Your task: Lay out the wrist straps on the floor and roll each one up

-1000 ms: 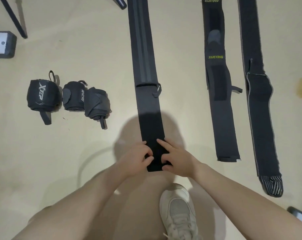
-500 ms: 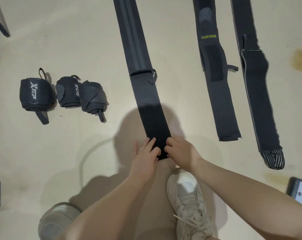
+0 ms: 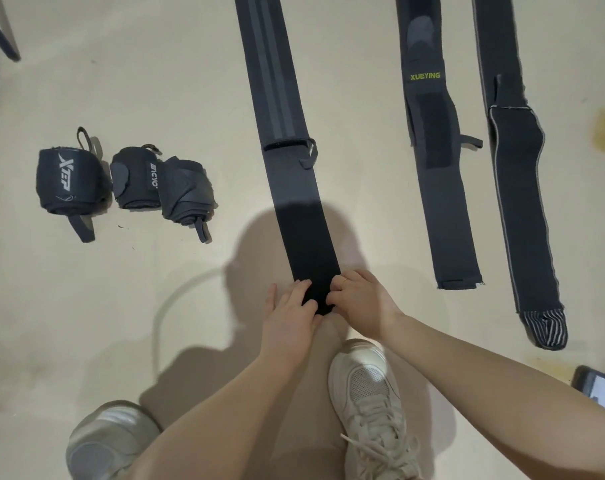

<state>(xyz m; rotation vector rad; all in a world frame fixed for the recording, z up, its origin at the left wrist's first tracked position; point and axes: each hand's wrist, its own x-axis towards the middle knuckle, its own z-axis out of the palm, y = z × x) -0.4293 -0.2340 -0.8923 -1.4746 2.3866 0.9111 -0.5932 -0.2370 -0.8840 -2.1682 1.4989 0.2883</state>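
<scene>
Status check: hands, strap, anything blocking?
Left hand, right hand pinch striped strap near end. Three rolled straps done. Path clear.

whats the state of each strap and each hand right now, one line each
striped strap: flat on the floor, near end under both hands, roll just starting
xueying strap: flat, unrolled
edged strap: flat, unrolled
xtep roll: rolled up
middle roll: rolled up
right roll: rolled up
left hand: fingers curled on the strap end
right hand: fingers curled on the strap end
</scene>
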